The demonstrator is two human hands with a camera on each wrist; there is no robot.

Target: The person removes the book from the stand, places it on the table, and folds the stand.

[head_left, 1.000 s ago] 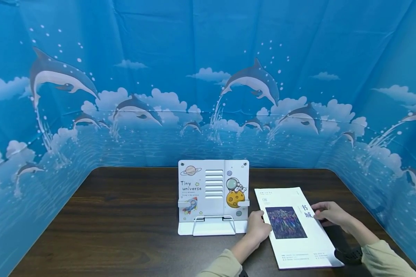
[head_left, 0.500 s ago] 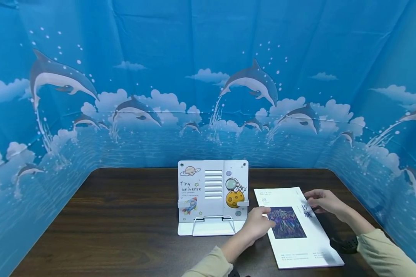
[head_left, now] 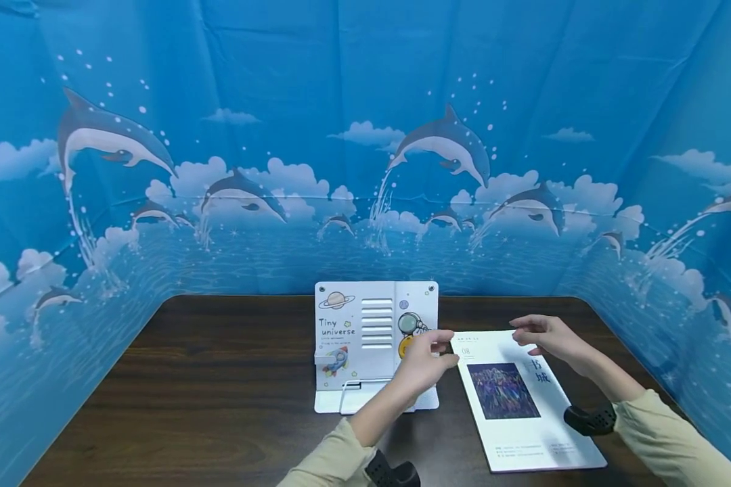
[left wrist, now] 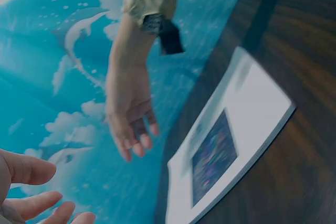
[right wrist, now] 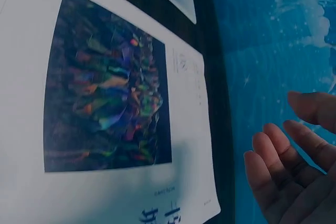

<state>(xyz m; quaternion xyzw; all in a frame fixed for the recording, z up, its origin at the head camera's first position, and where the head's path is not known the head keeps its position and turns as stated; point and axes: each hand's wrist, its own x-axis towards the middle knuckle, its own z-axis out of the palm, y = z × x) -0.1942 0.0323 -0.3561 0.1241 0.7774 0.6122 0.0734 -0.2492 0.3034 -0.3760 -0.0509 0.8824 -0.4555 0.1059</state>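
Nearest, the book (head_left: 505, 436): flat on the dark surface (head_left: 219, 406), cover up, its far end slanting left, a dark picture (head_left: 503, 391) on the front. Loose sleeves and wrist bands hang close by, so wrists want to be carried high enough not to nudge its edges. Right hand (head_left: 554, 338) over the book's far right part, fingers (right wrist: 257, 169) loosely bent, nothing in them. Left hand (head_left: 423, 365) beside the far left corner, fingers (left wrist: 39, 203) parted and empty; the left wrist view shows them clear of the cover. Whether this is a reach or a release, cannot tell. Judgement on handling: work both long sides together, fingers low at the edge, thumbs on top, pressure even. Looks thin and soft, so it would probably sag or fan open if taken by one corner; a grip near mid-length should keep the pages together. If only squaring it up, flat fingers along each side would do better than a pinch. Beyond the left hand, the stand (head_left: 376, 325), upright, just left of the book, its wire rest (head_left: 344, 399) jutting forward; the left forearm passes in front of it, so a sideways swing could catch. Farthest, the dolphin backdrop (head_left: 365, 81), well out of the way.
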